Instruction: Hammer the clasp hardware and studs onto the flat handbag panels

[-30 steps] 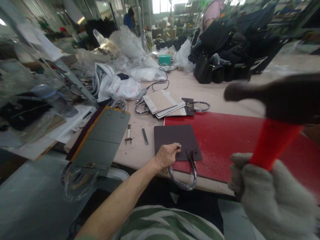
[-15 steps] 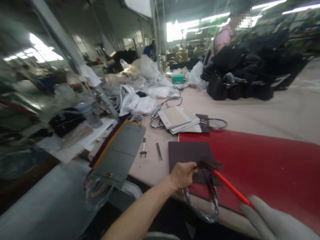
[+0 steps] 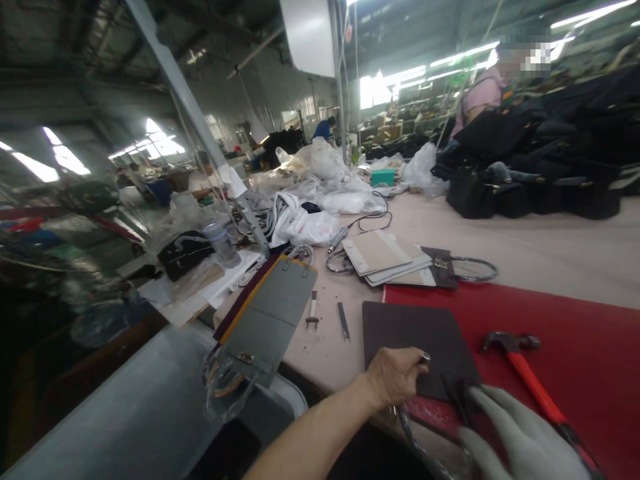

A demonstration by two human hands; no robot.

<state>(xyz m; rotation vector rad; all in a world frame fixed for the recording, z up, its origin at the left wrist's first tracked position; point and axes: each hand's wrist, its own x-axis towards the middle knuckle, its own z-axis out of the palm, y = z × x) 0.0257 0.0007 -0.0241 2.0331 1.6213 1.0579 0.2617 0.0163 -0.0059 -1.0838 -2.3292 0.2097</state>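
Red mat (image 3: 565,327), hammer (image 3: 534,383) slanting, head farthest; left hand (image 3: 397,375) pinching metal piece (image 3: 425,357), right hand (image 3: 520,427), grip unclear

Dark panel (image 3: 419,333) matt, smooth; hammer head (image 3: 511,342) metal; red sheet (image 3: 583,347) smooth.

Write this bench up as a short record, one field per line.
Left hand: bare, pinching a small shiny piece over the dark brown panel
Right hand: gloved, at the panel's near right corner; grip unclear
Hammer: lying on the red mat, clawed head beside the panel
Left of panel: slim dark tool, two-pronged piece, grey bag piece
Beyond panel: stacked pale boards
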